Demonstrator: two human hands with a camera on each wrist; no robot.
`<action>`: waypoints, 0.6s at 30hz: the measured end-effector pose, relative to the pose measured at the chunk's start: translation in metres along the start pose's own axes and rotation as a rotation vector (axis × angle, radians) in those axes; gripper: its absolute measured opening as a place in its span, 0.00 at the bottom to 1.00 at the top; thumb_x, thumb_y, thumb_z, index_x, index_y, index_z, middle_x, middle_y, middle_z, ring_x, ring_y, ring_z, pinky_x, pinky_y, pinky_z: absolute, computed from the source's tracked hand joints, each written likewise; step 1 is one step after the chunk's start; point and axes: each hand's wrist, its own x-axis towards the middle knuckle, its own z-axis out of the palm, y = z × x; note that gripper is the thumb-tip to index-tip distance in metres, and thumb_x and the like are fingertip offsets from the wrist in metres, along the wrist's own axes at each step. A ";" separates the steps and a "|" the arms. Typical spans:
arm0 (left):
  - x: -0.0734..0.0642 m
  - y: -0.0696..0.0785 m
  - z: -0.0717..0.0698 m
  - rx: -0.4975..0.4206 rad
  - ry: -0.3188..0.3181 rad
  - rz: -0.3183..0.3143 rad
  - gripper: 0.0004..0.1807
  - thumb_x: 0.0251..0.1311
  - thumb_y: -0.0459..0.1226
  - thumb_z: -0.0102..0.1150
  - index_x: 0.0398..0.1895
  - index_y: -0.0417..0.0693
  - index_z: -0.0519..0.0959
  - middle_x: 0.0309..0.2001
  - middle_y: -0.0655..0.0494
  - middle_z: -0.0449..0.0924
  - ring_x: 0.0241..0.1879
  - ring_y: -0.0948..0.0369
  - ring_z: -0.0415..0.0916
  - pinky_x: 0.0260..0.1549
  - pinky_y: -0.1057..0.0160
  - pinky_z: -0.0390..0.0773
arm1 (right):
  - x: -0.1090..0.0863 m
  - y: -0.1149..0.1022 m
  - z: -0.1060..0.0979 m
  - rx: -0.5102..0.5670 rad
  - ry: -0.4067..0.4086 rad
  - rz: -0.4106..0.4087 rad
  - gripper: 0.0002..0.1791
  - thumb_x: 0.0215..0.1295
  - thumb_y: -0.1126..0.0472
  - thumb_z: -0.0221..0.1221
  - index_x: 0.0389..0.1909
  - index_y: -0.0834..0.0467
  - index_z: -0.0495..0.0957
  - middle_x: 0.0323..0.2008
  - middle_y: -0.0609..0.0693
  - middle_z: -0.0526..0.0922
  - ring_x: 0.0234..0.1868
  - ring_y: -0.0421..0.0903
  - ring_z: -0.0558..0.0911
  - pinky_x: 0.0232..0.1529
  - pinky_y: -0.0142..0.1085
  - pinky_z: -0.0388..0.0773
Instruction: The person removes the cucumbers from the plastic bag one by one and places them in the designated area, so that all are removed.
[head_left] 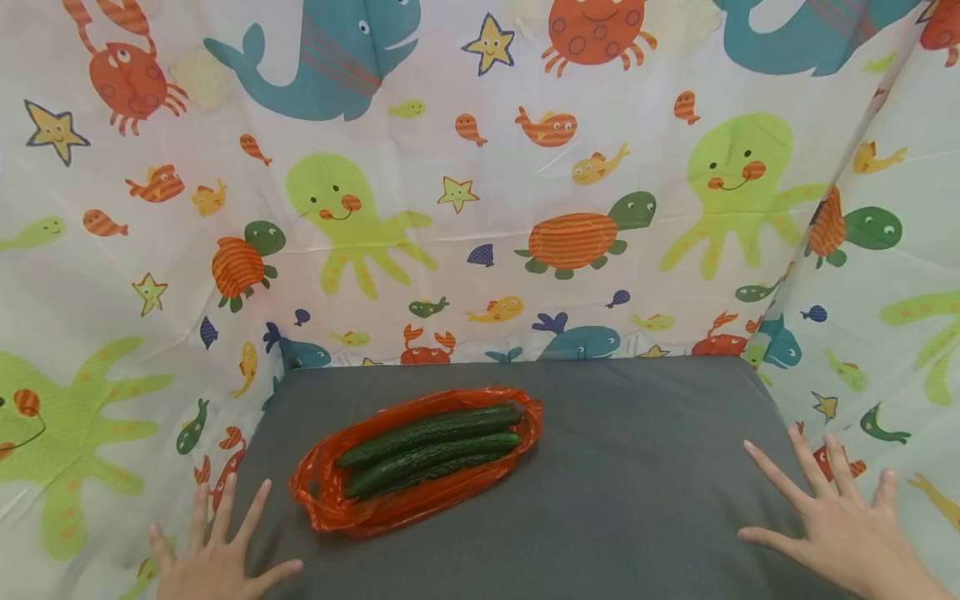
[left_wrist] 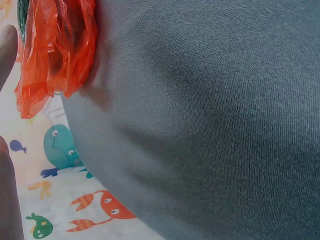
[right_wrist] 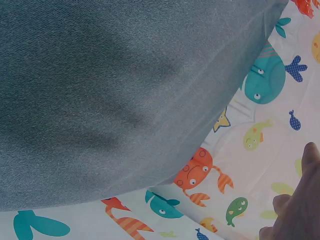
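Several dark green cucumbers (head_left: 431, 454) lie side by side in an orange-red plastic bag (head_left: 420, 515), its mouth spread wide around them, left of the middle of the table. My left hand (head_left: 213, 554), fingers spread, hovers at the table's left edge, nearest the bag and holding nothing. In the left wrist view the crumpled end of the bag (left_wrist: 60, 50) shows at the top left, beside parts of my fingers (left_wrist: 7, 55). Over the table's right edge my right hand (head_left: 843, 521) is spread too, with nothing in it. Only its fingers (right_wrist: 300, 200) enter the right wrist view.
A grey cloth covers the table (head_left: 637, 467). Behind it and along both sides hangs a white curtain (head_left: 420, 267) printed with sea animals, close against the table's edges. Hand shadows fall on the cloth in both wrist views.
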 end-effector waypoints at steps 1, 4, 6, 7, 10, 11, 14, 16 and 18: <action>0.000 0.000 0.000 -0.002 -0.005 0.000 0.68 0.41 0.86 0.41 0.80 0.71 0.27 0.78 0.45 0.12 0.74 0.32 0.12 0.51 0.24 0.05 | 0.000 0.000 0.000 0.002 0.002 -0.003 0.67 0.41 0.13 0.56 0.80 0.29 0.34 0.80 0.62 0.28 0.73 0.81 0.30 0.53 0.85 0.20; 0.002 0.000 0.000 -0.013 -0.026 0.003 0.68 0.41 0.86 0.41 0.80 0.71 0.27 0.78 0.45 0.11 0.74 0.32 0.11 0.50 0.23 0.05 | 0.001 -0.001 -0.001 0.008 0.011 -0.014 0.66 0.41 0.14 0.57 0.80 0.29 0.36 0.81 0.62 0.29 0.73 0.81 0.31 0.54 0.85 0.22; 0.003 0.000 0.000 -0.028 -0.041 0.009 0.67 0.42 0.85 0.41 0.80 0.71 0.26 0.78 0.45 0.11 0.74 0.32 0.10 0.49 0.22 0.06 | 0.002 -0.002 -0.002 0.022 0.010 -0.022 0.66 0.42 0.14 0.57 0.80 0.29 0.37 0.81 0.61 0.28 0.73 0.80 0.30 0.54 0.85 0.23; 0.004 0.000 0.000 -0.040 -0.046 0.012 0.67 0.43 0.85 0.42 0.80 0.71 0.26 0.79 0.45 0.12 0.74 0.32 0.10 0.49 0.22 0.06 | 0.003 -0.003 -0.003 0.035 0.012 -0.026 0.66 0.42 0.15 0.58 0.80 0.29 0.37 0.81 0.60 0.28 0.74 0.80 0.30 0.53 0.86 0.25; 0.007 0.001 -0.001 -0.076 -0.059 0.015 0.67 0.44 0.84 0.44 0.80 0.70 0.24 0.79 0.43 0.13 0.73 0.31 0.11 0.48 0.23 0.05 | 0.005 -0.006 -0.006 0.085 0.009 -0.045 0.66 0.43 0.17 0.61 0.80 0.30 0.39 0.81 0.57 0.28 0.74 0.79 0.29 0.51 0.87 0.35; 0.008 0.002 -0.001 -0.089 -0.065 0.016 0.68 0.45 0.84 0.44 0.80 0.69 0.24 0.79 0.42 0.13 0.73 0.30 0.11 0.48 0.23 0.05 | 0.006 -0.007 -0.007 0.101 0.001 -0.051 0.66 0.43 0.18 0.61 0.81 0.31 0.39 0.81 0.56 0.26 0.74 0.78 0.27 0.50 0.87 0.39; 0.013 0.008 0.000 -0.117 -0.062 0.014 0.68 0.45 0.83 0.46 0.80 0.68 0.24 0.79 0.41 0.15 0.73 0.29 0.12 0.48 0.20 0.07 | 0.009 -0.011 -0.009 0.157 -0.005 -0.082 0.66 0.43 0.21 0.65 0.81 0.33 0.41 0.82 0.54 0.26 0.75 0.76 0.25 0.47 0.85 0.49; 0.016 0.012 0.001 -0.129 -0.055 0.019 0.68 0.46 0.83 0.46 0.81 0.67 0.25 0.80 0.40 0.17 0.74 0.30 0.12 0.48 0.17 0.11 | 0.011 -0.014 -0.010 0.194 0.000 -0.106 0.66 0.43 0.24 0.67 0.81 0.35 0.44 0.82 0.56 0.28 0.75 0.75 0.25 0.44 0.84 0.55; 0.019 0.016 0.001 -0.144 -0.039 0.020 0.68 0.46 0.82 0.47 0.81 0.66 0.27 0.80 0.39 0.20 0.75 0.32 0.13 0.50 0.15 0.16 | 0.014 -0.016 -0.011 0.245 0.010 -0.130 0.65 0.43 0.27 0.70 0.81 0.38 0.47 0.82 0.60 0.33 0.75 0.76 0.27 0.42 0.83 0.59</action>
